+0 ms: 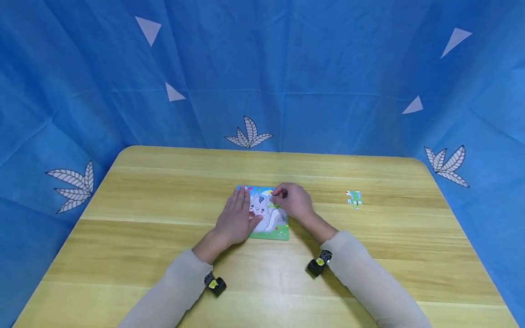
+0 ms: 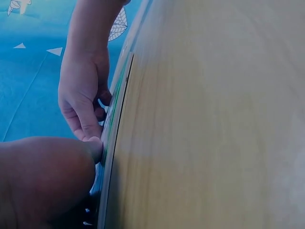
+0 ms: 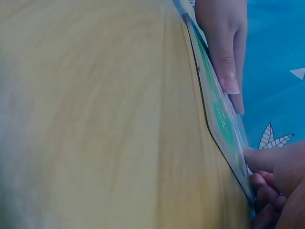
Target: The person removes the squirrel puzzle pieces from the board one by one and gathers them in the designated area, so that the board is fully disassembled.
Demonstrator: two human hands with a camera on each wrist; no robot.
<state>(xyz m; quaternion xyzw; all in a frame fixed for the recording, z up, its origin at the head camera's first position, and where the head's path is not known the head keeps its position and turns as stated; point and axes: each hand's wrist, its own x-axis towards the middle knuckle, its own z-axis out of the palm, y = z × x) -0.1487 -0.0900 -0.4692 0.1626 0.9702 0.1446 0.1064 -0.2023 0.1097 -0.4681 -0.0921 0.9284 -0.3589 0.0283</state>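
A jigsaw puzzle (image 1: 268, 234) with a grey-and-white cartoon cat, blue sky and green grass lies flat on the table. My left hand (image 1: 235, 217) rests on its left part, fingers straight and thumb spread over the picture. At the upper right of the picture, my right hand (image 1: 296, 200) has curled fingers, thumb and index fingertip pinching a small puzzle piece that they mostly hide. Both wrist views show the puzzle edge-on; the right thumb (image 3: 259, 160) is low against its surface in the right wrist view.
A few joined loose puzzle pieces (image 1: 354, 198) lie on the wooden table (image 1: 164, 200) to the right of the puzzle. A blue curtain (image 1: 328, 91) with white triangles and leaf drawings hangs behind and at both sides. Small black cameras sit on the wrists.
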